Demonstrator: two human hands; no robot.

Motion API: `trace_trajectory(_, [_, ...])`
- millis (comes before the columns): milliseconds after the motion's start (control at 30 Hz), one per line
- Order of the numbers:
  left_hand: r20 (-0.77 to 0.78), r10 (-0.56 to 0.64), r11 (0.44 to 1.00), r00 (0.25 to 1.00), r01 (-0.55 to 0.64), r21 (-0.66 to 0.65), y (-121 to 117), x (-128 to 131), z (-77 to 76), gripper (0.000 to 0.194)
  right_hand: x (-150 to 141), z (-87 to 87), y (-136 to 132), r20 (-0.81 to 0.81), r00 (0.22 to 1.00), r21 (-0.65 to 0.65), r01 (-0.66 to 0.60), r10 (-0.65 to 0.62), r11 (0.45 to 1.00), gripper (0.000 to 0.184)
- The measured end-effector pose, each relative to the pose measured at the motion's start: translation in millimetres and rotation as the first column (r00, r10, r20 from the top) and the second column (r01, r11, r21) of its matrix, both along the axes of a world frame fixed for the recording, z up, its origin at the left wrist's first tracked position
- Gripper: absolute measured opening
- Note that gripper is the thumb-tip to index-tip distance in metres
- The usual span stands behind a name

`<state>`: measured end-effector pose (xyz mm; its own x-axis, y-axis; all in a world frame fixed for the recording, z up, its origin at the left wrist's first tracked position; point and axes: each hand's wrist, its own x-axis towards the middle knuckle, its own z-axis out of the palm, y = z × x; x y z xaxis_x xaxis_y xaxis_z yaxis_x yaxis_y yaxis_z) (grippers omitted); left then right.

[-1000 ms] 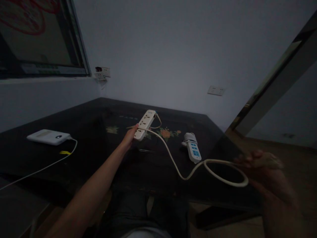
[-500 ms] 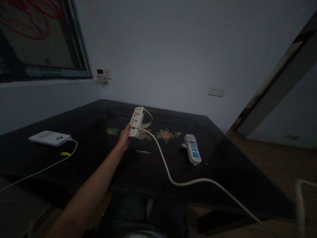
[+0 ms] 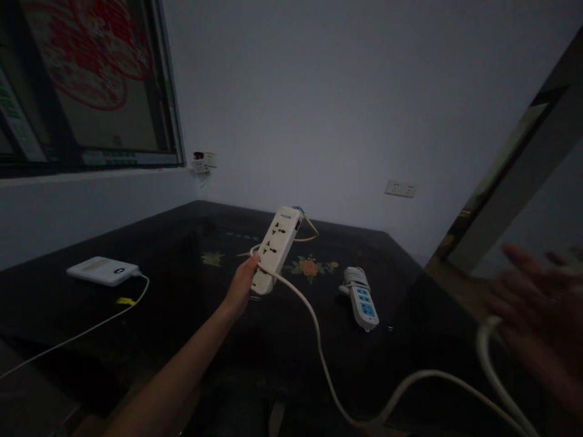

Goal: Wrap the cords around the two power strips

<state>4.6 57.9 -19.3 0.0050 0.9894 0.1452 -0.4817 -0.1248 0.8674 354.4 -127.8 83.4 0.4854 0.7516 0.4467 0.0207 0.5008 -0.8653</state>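
Note:
My left hand [image 3: 243, 282] grips a white power strip [image 3: 277, 240] by its lower left side, holding it tilted above the dark table. The strip's white cord [image 3: 314, 321] crosses over its lower end by my thumb, then droops in a long curve to the right. At the right edge, my right hand [image 3: 531, 309] is raised and smeared by motion. A bend of the cord reaches up against it; whether the fingers close on the cord cannot be made out.
A second power strip [image 3: 364, 306] with blue sockets and its cord wound round it lies on the black table [image 3: 173, 243]. To the left sits a white power bank-like box [image 3: 102, 271] with a thin cable. Wall sockets [image 3: 401, 189] are behind.
The power strip in my left hand has come nearer and to the right, its upper end tilted right. My right hand has entered at the right, with the cord's bend beside it.

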Motion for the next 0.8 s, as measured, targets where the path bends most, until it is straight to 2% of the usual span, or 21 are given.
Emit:
trace_trajectory(33, [0.012,-0.005,1.0,1.0,0.005,-0.005,-10.5,-0.2,4.8,0.044,-15.7,6.4,13.2,0.015,0.999,-0.007,-0.039,0.04,0.999,0.035])
trace_trajectory(100, [0.024,-0.023,0.999,0.999,0.023,-0.037,-29.2,-1.1,13.3,0.047,-44.0,13.4,37.1,0.164,0.976,-0.042,-0.141,0.146,0.989,0.036])
trace_trajectory(133, [0.023,-0.015,0.999,1.0,0.016,-0.046,-37.0,-1.6,16.9,0.048,-55.7,13.5,47.6,0.277,0.935,-0.131,-0.191,0.221,0.973,0.034])
trace_trajectory(200, [0.008,-0.012,0.998,1.0,0.013,-0.055,-49.7,-2.0,23.0,0.051,-73.5,8.1,66.1,0.498,0.755,-0.332,-0.287,0.425,0.899,0.032])
trace_trajectory(267, [-0.01,-0.001,0.999,1.0,0.001,-0.039,-59.4,-1.8,28.3,0.055,-86.1,-0.8,82.2,0.614,0.537,-0.509,-0.292,0.579,0.81,0.024])
trace_trajectory(300, [-0.024,0.006,1.0,1.0,-0.006,-0.021,-63.6,-1.7,30.6,0.056,-91.6,-5.0,89.4,0.666,0.457,-0.542,-0.245,0.589,0.804,0.019])
trace_trajectory(367, [-0.068,0.02,0.999,0.997,-0.018,0.027,-71.7,-2.1,33.6,0.059,-102.2,-10.0,101.5,0.779,0.321,-0.53,-0.123,0.539,0.839,0.014])
trace_trajectory(467, [-0.152,0.029,0.995,0.988,-0.014,0.096,-83.7,-6.3,29.8,0.058,-117.3,-7.4,111.5,0.881,0.201,-0.431,-0.033,0.428,0.902,0.022])
trace_trajectory(533, [-0.198,0.015,0.992,0.98,0.009,0.123,-91.4,-11.6,20.3,0.056,-124.9,-1.1,111.8,0.915,0.184,-0.363,-0.019,0.36,0.932,0.026])
trace_trajectory(667, [-0.236,-0.005,0.985,0.972,0.045,0.167,-106.0,-23.3,-7.7,0.052,-129.8,10.4,101.9,0.941,0.208,-0.297,0.138,0.266,0.945,0.019])
trace_trajectory(733, [-0.233,-0.003,0.986,0.973,0.041,0.16,-112.2,-28.0,-20.1,0.052,-128.6,12.0,96.8,0.938,0.287,-0.245,0.149,0.195,0.958,0.018])
trace_trajectory(800, [-0.247,-0.054,0.981,0.967,0.098,0.17,-117.0,-31.6,-28.5,0.053,-127.1,11.0,94.4,0.921,0.381,-0.132,0.103,0.083,0.986,0.013])
